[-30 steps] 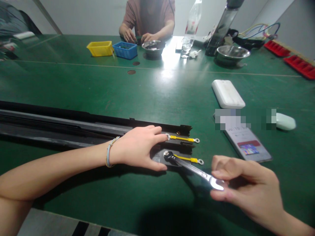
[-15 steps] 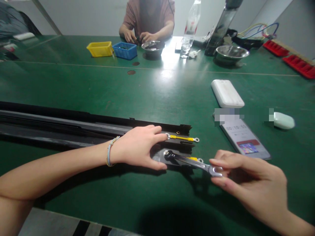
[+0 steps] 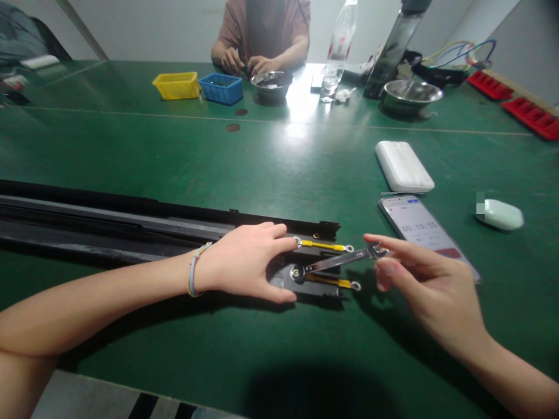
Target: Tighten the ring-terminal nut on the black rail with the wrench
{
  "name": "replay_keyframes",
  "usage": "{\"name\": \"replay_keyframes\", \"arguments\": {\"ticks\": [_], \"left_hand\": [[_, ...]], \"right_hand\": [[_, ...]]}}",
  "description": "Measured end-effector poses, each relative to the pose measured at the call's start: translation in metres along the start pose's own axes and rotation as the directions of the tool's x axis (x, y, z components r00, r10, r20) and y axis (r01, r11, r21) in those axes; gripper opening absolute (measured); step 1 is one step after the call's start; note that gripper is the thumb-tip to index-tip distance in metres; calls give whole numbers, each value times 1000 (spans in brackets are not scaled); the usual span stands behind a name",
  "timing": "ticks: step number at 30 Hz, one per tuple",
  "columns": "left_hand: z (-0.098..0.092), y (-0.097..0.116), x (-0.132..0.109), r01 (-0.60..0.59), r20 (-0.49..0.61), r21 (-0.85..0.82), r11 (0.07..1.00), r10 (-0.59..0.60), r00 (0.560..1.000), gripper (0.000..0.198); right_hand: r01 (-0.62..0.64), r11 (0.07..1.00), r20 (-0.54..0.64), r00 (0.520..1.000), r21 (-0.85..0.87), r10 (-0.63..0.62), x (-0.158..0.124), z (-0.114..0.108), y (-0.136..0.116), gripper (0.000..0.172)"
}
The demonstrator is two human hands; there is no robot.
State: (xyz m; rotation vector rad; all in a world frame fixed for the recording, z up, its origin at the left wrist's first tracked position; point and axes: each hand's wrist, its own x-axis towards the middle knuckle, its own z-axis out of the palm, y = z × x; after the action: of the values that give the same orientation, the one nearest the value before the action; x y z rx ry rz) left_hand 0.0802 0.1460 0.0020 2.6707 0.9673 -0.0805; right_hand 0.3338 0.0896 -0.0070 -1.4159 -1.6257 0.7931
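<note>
My right hand (image 3: 432,285) pinches the open end of a metal combination wrench (image 3: 340,260) between thumb and fingers. The wrench's ring end sits around a bolt (image 3: 296,272) at the end of the nearer black rail (image 3: 325,291). My left hand (image 3: 251,262) lies across the rail ends with fingers and thumb spread, resting on them; its palm hides part of the rails. A yellow lead with ring terminals (image 3: 325,245) lies on the farther rail by my left fingertips. Below the wrench, a second yellow lead (image 3: 343,283) extends past the nearer rail's end.
Right of the rails lie a phone (image 3: 419,224) showing a timer, a white power bank (image 3: 404,166) and a pale green case (image 3: 502,214). Across the table sits a person (image 3: 266,35), near yellow (image 3: 177,87) and blue bins (image 3: 221,90), metal bowls (image 3: 413,96) and a bottle (image 3: 336,58).
My right hand has swung the wrench's free end away from me, toward the phone, with the ring end still at the bolt. My left hand stays in place.
</note>
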Motion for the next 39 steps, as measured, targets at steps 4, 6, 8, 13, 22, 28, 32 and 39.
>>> {"name": "replay_keyframes", "arguments": {"ticks": [4,6,8,13,22,28,32,39], "left_hand": [[-1,3,-1,3,3,-2,1000,-3,1000,63],[-1,4,-1,5,1,-4,1000,-5,1000,62],[-1,4,-1,4,0,-5,1000,-4,1000,62],[0,2,0,1,4,-9,1000,-1,1000,63],[-1,-8,6,-7,-10,-6,1000,7,1000,61],[-4,-9,10,-2,-4,-3,1000,2,1000,61],[-3,-9,11,-5,-6,-8,1000,5,1000,61],[1,-5,6,-4,-5,-8,1000,4,1000,62]], "right_hand": [[-10,1000,21,1000,11,10,3,3,2,28],[0,1000,28,1000,2,0,3,3,3,30],[8,1000,29,1000,-6,-8,3,3,3,29],[66,997,13,998,-42,-66,2,-2,4,22],[189,979,16,982,73,-190,-2,-2,-4,12],[202,962,55,975,184,-216,-4,1,-6,20],[233,949,65,966,211,-252,-5,0,-5,23],[119,993,-61,991,-5,-119,-5,-2,-3,16]]}}
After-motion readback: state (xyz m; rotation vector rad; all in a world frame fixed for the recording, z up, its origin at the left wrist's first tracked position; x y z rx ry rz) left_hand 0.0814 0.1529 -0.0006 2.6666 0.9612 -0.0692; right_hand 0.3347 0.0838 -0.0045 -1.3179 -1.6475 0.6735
